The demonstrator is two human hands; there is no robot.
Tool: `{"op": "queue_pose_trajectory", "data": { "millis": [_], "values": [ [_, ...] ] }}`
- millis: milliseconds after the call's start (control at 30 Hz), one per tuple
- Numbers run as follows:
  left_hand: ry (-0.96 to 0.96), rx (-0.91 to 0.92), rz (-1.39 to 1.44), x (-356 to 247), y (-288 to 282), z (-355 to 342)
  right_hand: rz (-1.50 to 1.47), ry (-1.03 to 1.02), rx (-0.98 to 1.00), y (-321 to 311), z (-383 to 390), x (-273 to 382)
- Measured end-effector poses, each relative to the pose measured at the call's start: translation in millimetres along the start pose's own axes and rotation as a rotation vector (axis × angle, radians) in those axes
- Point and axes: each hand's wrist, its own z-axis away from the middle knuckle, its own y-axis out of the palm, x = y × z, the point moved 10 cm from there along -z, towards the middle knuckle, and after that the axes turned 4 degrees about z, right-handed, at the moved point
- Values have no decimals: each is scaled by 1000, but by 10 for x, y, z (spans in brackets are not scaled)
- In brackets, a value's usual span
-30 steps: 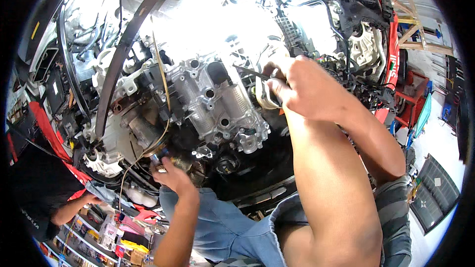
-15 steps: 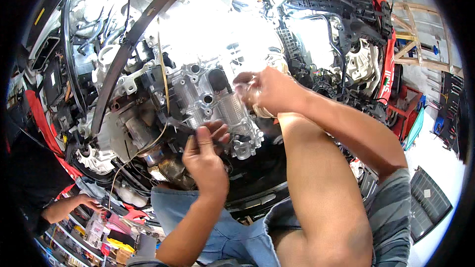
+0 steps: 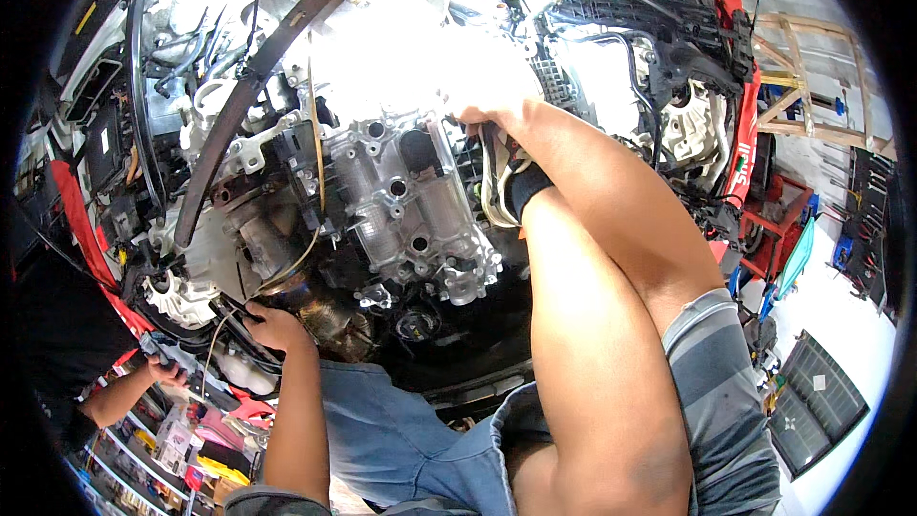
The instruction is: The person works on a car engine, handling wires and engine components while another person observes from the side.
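My left hand (image 3: pixel 272 330) is closed at the lower left of the engine bay, by a dark bar or hose (image 3: pixel 239 311) and a thin cable (image 3: pixel 217 344); what it grips is unclear. My right hand (image 3: pixel 497 117) reaches to the upper right edge of the silver engine cover (image 3: pixel 392 210), its fingertips partly lost in glare. Beneath it is my shoe (image 3: pixel 499 177), with my bare leg (image 3: pixel 602 354) stretched over the front of the bay. A curved dark bar (image 3: pixel 239 100) crosses the left of the engine, and a yellowish line (image 3: pixel 315 191) runs beside the cover.
A co-worker in black (image 3: pixel 57 334) stands at the left, a hand (image 3: pixel 167 373) on a dark object. Around me are red covers (image 3: pixel 740 158) on the car, a wooden frame (image 3: pixel 793 76), a red cart (image 3: pixel 774 225) and shelves of supplies (image 3: pixel 215 449).
My left hand rose to the engine cover, then moved down and left to the bay's edge. My right hand moved up and away from me. The co-worker's hand shifted slightly.
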Motion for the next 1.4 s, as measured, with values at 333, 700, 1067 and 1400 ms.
{"op": "queue_pose_trajectory", "data": {
  "millis": [333,700,1067,1400],
  "values": [
    [-85,2,-48,74,69,19,-88,76,-31,-14,-39,-24],
    [11,-2,-5,47,106,17,36,162,-11,-39,-75,-123],
    [-59,23,-12,-32,98,71,-260,-306,-255,241,-429,-521],
    [-41,20,18,-9,59,34,162,-223,-320,-74,-70,-109]
  ]
}}
